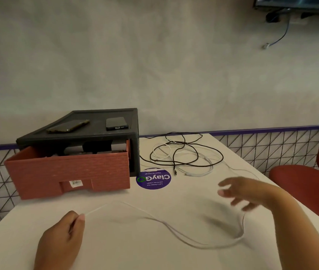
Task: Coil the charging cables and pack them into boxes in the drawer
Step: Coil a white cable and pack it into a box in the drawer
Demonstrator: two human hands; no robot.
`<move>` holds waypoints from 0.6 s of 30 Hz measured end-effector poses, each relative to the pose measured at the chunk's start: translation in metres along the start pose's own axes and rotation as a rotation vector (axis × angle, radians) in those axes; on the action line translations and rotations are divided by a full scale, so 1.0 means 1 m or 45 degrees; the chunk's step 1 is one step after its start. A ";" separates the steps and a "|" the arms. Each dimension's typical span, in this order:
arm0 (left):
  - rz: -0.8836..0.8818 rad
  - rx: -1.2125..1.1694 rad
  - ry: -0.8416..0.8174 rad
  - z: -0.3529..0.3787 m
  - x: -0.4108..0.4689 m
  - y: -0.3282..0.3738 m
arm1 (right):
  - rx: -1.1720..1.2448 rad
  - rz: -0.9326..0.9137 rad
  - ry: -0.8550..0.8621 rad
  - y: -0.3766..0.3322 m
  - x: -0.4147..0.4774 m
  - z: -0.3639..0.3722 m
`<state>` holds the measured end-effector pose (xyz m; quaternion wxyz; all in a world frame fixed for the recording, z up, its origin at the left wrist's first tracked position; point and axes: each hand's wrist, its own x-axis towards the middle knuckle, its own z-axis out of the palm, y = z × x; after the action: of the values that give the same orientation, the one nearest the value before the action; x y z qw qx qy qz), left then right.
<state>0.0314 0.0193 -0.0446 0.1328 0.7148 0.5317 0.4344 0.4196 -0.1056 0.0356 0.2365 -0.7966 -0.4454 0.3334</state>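
A thin white cable lies slack across the front of the white table. My left hand pinches one end of it near the table's front left. My right hand hovers blurred over the right side with fingers spread; the cable loops up to it, but whether it hangs on a finger is unclear. A tangle of black and white cables lies behind, near the wall. The brick-red drawer is pulled out of its black cabinet, with grey boxes inside.
Two phones lie on top of the cabinet. A round purple sticker is on the table beside the drawer. A red chair stands at the right. A mesh-patterned wall panel runs behind the table.
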 end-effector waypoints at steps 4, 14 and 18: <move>-0.043 0.094 -0.017 0.003 0.003 -0.003 | -0.298 0.091 0.713 0.013 0.069 -0.014; 0.063 0.101 -0.063 0.006 0.006 -0.005 | -0.445 0.346 0.589 0.056 0.121 -0.027; 0.073 0.081 -0.085 0.005 0.005 -0.003 | 0.174 0.189 0.624 0.030 0.116 -0.039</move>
<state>0.0334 0.0266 -0.0474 0.1150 0.7477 0.5198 0.3969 0.5089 -0.0229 0.0040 0.3653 -0.8663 -0.2917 0.1764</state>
